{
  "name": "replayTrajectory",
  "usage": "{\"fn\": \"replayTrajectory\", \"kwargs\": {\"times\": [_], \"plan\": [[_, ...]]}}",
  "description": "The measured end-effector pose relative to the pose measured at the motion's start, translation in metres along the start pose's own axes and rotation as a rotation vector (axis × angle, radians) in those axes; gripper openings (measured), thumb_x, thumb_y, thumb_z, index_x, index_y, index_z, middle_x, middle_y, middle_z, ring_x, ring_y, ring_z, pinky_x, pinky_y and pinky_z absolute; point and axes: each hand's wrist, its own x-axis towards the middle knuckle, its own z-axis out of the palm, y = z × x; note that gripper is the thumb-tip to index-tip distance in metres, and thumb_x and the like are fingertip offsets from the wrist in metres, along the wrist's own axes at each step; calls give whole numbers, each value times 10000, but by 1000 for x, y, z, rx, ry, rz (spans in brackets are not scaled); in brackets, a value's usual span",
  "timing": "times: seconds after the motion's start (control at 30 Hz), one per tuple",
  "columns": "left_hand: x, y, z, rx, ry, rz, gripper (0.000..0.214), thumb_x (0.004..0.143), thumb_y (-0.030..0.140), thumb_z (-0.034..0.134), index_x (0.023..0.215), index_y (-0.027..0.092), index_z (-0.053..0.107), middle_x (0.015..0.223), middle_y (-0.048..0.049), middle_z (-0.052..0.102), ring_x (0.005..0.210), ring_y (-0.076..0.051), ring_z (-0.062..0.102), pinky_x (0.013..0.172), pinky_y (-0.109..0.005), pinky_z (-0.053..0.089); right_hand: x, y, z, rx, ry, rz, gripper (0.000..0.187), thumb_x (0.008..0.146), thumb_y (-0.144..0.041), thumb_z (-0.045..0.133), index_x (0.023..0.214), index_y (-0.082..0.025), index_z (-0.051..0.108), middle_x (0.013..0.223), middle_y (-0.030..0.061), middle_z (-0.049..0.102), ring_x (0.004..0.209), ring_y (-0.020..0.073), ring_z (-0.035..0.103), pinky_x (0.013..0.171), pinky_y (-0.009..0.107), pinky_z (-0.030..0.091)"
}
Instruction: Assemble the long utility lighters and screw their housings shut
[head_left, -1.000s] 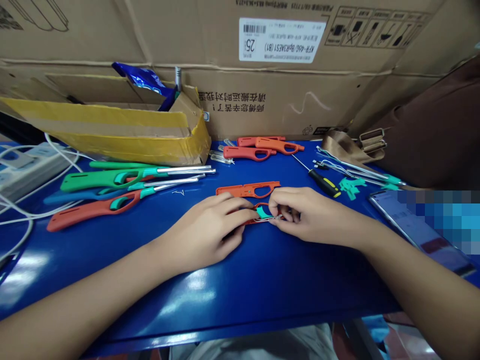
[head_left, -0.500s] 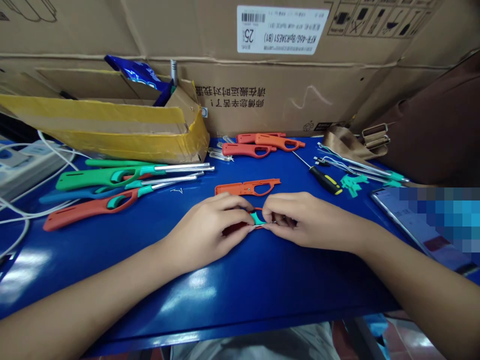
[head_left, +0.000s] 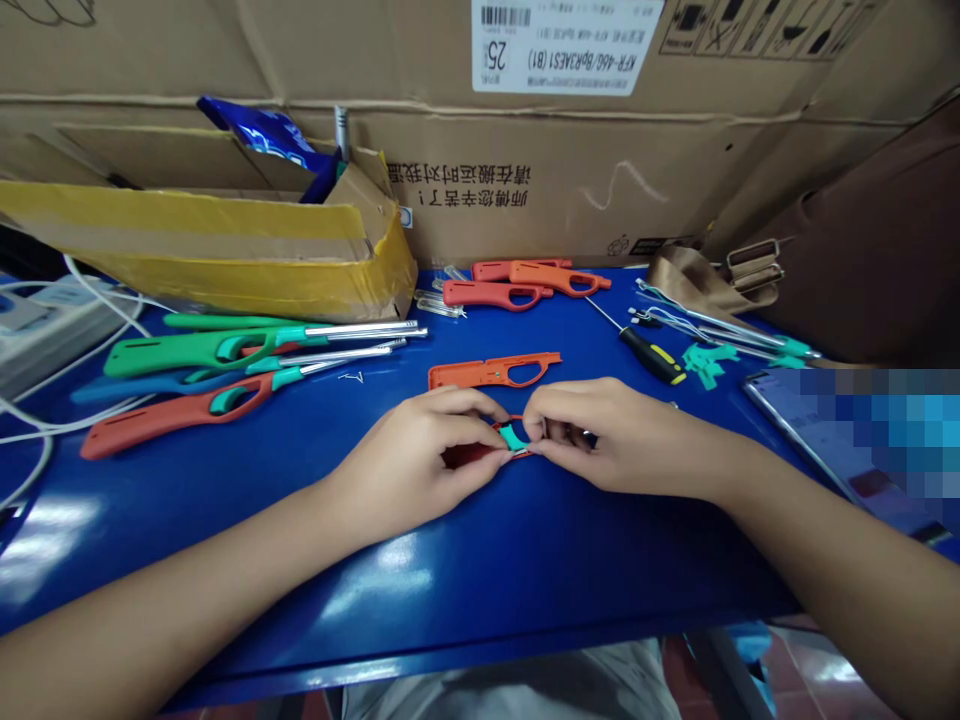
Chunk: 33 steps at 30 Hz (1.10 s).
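One teal trigger (head_left: 513, 438) in red shell (head_left: 469, 456) | left hand (head_left: 420, 448): fingers grasp 9 o'clock end | right hand (head_left: 604, 435): fingers pinch 3 o'clock end | orange shell (head_left: 476, 374), 12 o'clock

Table (head_left: 480, 580), btm ctr, is shining smooth & glossy. Green plastic bit (head_left: 513, 437), ctr, is looking smooth. Metal rods (head_left: 360, 331), mid L, are gleaming. Cardboard (head_left: 555, 150), top, is looking dull.
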Motion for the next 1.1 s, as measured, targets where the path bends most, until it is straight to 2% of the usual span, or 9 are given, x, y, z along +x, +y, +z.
{"fn": "replayTrajectory", "kwargs": {"times": [0.13, 0.33, 0.5, 0.67, 0.8, 1.1], "plan": [[0, 1, 0, -5, 5, -11, 116, 932, 186, 673, 910, 203, 786, 1074, -55, 736, 993, -182, 704, 890, -325, 555, 0, 0, 0, -4, -8, 12, 114, 919, -105, 583, 876, -206, 555, 746, -46, 541, 644, 96, 488, 602, 218, 368], [2, 4, 2, -61, 55, -125, 125, 868, 130, 710, 846, 219, 794, 1060, -36, 755, 921, -177, 720, 826, -316, 568, 1, -4, -1, 4, -19, 24, 137, 896, -81, 576, 849, -206, 550, 737, -51, 535, 630, 90, 471, 590, 217, 364], [1, 5, 2, -74, 47, -123, 141, 880, 135, 705, 847, 228, 805, 1053, -29, 759, 932, -174, 723, 841, -314, 568, 0, -6, -3, 10, -48, 49, 174, 847, -35, 567, 838, -208, 556, 748, -49, 534, 636, 92, 476, 585, 226, 365], [0, 7, 0, -63, -1, -135, 149, 886, 128, 690, 839, 216, 800, 1068, -26, 744, 897, -157, 720, 771, -286, 558, -2, -8, -5, 13, -76, 62, 180, 834, -29, 555, 813, -208, 545, 780, -43, 571, 656, 92, 495, 598, 230, 370], [1, 8, -2, -61, -8, -144, 148, 879, 120, 687, 840, 212, 795, 1066, -26, 744, 905, -158, 719, 785, -287, 559, -3, -6, -6, 29, -65, 64, 176, 828, -34, 559, 819, -210, 558, 776, -44, 596, 656, 92, 517, 588, 228, 372], [0, 8, -3, -70, -9, -166, 146, 871, 131, 678, 815, 213, 786, 1069, -36, 745, 854, -150, 716, 696, -251, 566, -7, -5, -10, 11, -38, 82, 162, 841, -74, 572, 873, -222, 630, 750, -51, 676, 622, 92, 585, 554, 213, 383]]}}
